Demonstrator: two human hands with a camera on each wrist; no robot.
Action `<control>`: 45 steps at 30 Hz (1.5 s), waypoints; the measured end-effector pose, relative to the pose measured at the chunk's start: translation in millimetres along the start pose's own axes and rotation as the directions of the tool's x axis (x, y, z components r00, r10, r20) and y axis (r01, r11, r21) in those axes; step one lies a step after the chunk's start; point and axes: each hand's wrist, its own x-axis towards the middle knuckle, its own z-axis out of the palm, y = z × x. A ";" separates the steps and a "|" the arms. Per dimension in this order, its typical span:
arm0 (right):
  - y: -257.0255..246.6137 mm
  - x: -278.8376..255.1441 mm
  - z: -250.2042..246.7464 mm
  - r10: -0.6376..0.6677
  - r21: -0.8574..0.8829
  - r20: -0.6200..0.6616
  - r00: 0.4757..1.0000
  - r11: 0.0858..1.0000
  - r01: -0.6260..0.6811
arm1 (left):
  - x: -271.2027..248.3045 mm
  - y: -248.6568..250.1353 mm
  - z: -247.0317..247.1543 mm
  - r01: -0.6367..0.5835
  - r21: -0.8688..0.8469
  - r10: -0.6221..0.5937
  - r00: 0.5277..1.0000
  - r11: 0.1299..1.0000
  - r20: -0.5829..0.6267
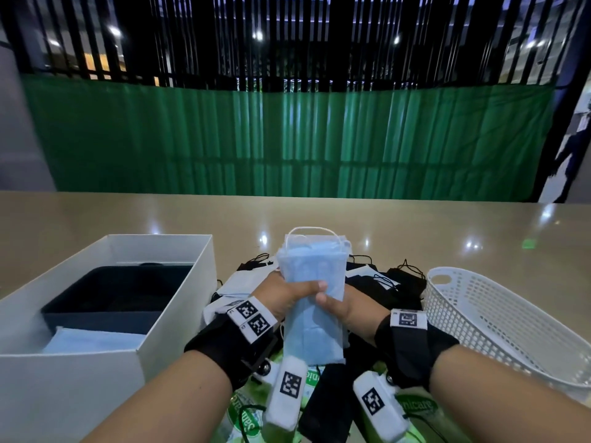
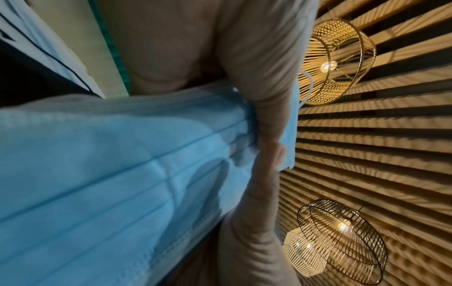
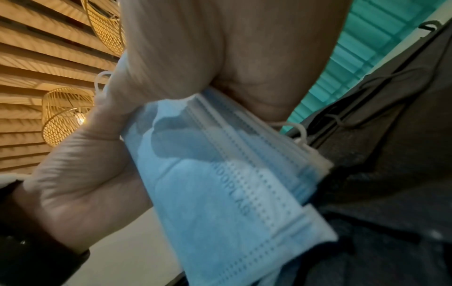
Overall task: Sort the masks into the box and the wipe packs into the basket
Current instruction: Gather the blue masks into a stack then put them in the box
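Over the tan table (image 1: pixel 415 219), left hand (image 1: pixel 281 295) and right hand (image 1: pixel 345 306) both grip a blue mask stack (image 1: pixel 311 282) between box (image 1: pixel 179 282) and basket (image 1: pixel 499 318).

box (image 1: pixel 179 318) open-topped, left | basket (image 1: pixel 499 318) open, right; black masks (image 1: pixel 399 282) heaped between

I seem to be in a public indoor space, something like a café or lobby area, not a home. I work at a long glossy beige counter (image 1: pixel 415 225) that reflects the ceiling lights. Behind it hangs a green cloth screen (image 1: pixel 287 139) below tall black vertical bars (image 1: pixel 287 36), and through the bars I see a dim hall with spot lamps. At the far right a person (image 1: pixel 572 155) walks past. Above me my wrist cameras show a wooden slatted ceiling (image 2: pixel 391 135) with woven wire pendant lamps (image 2: pixel 337 62) glowing warm.
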 end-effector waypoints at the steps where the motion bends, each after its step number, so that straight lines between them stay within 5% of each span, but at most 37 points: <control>1: -0.6 0.5 -0.3 0.017 0.005 0.001 1.000 1.000 -0.017 | 0.4 0.6 -1.1 -0.007 -0.003 0.007 1.000 1.000 -0.013; 6: 1.2 1.3 -9.9 0.122 -0.028 -0.208 0.971 0.991 -0.131 | -2.1 8.2 -7.1 -0.091 -0.047 0.088 0.995 0.995 -0.056; 13: -12.4 -7.5 5.8 0.073 -0.075 -0.067 0.995 0.994 -0.078 | -10.4 3.9 2.8 -0.090 0.005 0.090 0.996 0.996 0.026; 19: -19.3 -5.9 -16.4 0.049 -0.109 -0.220 0.974 0.991 -0.075 | -4.3 5.5 -13.7 -0.108 0.065 0.111 0.993 0.992 -0.039; 26: -66.0 -4.9 -30.8 0.038 -0.308 -0.172 0.984 0.947 -0.090 | -9.2 -11.8 -8.5 -0.019 0.293 -0.053 0.970 0.956 0.236; 31: -86.5 -2.4 -34.9 0.037 -0.242 -0.079 0.996 0.969 -0.055 | -11.1 -17.6 -2.9 -0.037 0.468 -0.125 0.942 0.883 0.310; 35: -90.8 -0.9 -49.4 0.045 -0.054 -0.236 0.971 0.997 -0.060 | -8.1 -14.4 -5.4 -0.035 0.524 -0.123 0.957 0.851 0.264; 41: -70.4 -7.6 -70.8 0.259 0.260 -0.310 0.915 0.949 -0.180 | -12.4 -34.2 -6.4 0.099 0.434 -0.252 0.917 0.896 0.310; 45: -48.9 -8.7 -78.3 0.369 0.189 -0.340 0.865 0.928 -0.321 | -7.4 -48.6 0.0 0.200 0.428 -0.363 0.866 0.881 0.345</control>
